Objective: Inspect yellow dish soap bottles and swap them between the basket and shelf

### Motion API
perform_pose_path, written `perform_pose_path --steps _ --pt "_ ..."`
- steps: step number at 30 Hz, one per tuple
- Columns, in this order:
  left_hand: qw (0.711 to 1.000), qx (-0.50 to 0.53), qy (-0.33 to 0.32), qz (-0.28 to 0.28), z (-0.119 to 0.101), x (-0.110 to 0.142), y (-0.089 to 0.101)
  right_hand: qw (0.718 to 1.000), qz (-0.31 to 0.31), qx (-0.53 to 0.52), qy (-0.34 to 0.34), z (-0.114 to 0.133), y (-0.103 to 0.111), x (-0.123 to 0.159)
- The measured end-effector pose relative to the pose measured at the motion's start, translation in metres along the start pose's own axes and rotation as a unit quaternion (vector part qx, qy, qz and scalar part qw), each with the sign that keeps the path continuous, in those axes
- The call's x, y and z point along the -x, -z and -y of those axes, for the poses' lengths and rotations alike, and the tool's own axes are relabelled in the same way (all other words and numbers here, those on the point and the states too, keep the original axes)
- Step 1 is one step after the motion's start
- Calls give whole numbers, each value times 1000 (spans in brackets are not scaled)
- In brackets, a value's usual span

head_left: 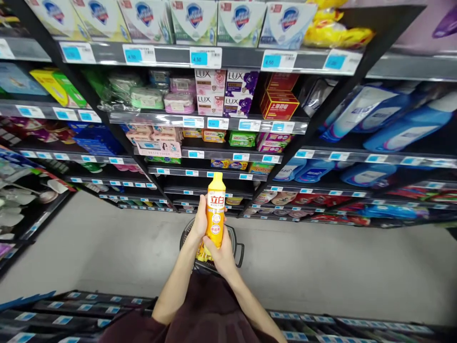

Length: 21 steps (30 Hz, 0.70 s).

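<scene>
Both hands [220,252] grip a yellow bottle [215,209] above a basket [240,255]

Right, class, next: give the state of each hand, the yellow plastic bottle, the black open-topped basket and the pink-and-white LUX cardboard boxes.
Yellow plastic bottle: held, narrow end pointing away from the wearer.
Left hand: closed around the bottle's side.
Right hand: gripping the bottle's lower part.
Black open-topped basket: below the bottle, yellow goods inside.
Pink-and-white LUX cardboard boxes: stacked two high.
</scene>
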<state>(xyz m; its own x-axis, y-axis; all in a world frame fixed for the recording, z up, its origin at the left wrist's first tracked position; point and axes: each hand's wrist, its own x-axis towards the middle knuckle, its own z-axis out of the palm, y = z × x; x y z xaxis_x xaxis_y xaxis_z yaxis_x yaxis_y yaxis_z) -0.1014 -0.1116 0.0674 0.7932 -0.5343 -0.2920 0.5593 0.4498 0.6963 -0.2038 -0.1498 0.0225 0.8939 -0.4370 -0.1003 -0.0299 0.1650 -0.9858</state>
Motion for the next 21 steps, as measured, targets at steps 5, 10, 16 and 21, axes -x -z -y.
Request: perform_pose_path --steps 5,10,16,21 --pt "1000 1 11 23 -9 -3 2 999 25 1 19 6 -1 -5" --pt "1000 -3 -9 13 -21 0 8 998 33 38 31 6 -11 -8" --pt "1000 -3 -27 17 -31 1 17 996 48 67 40 4 -20 -10" --pt "999 -5 -29 22 -36 7 19 994 48 86 37 6 -26 -9"
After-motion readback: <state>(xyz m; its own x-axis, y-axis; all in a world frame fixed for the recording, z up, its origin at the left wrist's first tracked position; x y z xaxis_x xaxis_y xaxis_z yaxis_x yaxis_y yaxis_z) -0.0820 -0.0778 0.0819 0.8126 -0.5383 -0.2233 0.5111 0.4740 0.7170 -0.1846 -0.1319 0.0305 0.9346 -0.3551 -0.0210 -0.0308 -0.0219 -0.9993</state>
